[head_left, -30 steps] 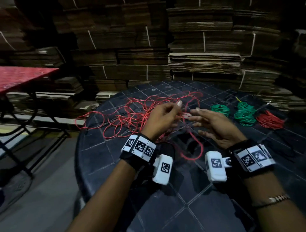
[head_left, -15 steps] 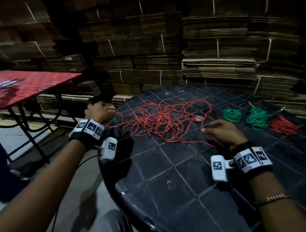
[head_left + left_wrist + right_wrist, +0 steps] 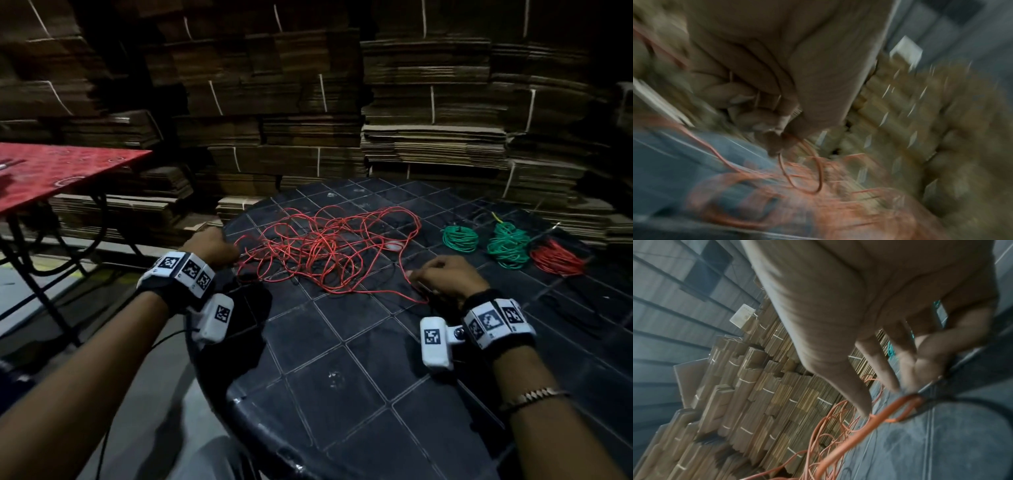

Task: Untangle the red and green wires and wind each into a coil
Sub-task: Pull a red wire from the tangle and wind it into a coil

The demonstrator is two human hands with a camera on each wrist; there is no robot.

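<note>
Stacked flat cardboard (image 3: 428, 102) fills the back of the room, and in front of it sits the dark, grid-patterned round desk (image 3: 342, 377). Spread loose across its far middle lies the tangled red wire (image 3: 322, 250). Left hand (image 3: 214, 245) at the desk's left edge, fingers curled tight, and the blurred wrist view shows a red strand pinched at the fingertips (image 3: 774, 142), looping down from them. Right hand (image 3: 448, 277) over on the near right side of the tangle, thumb and fingers (image 3: 906, 369) closing on a red strand where it bends. Well off to the right, two wound green coils (image 3: 460, 238) (image 3: 508, 245) sit beside a wound red coil (image 3: 556, 257). Over on the left stands a red table (image 3: 61, 168).
</note>
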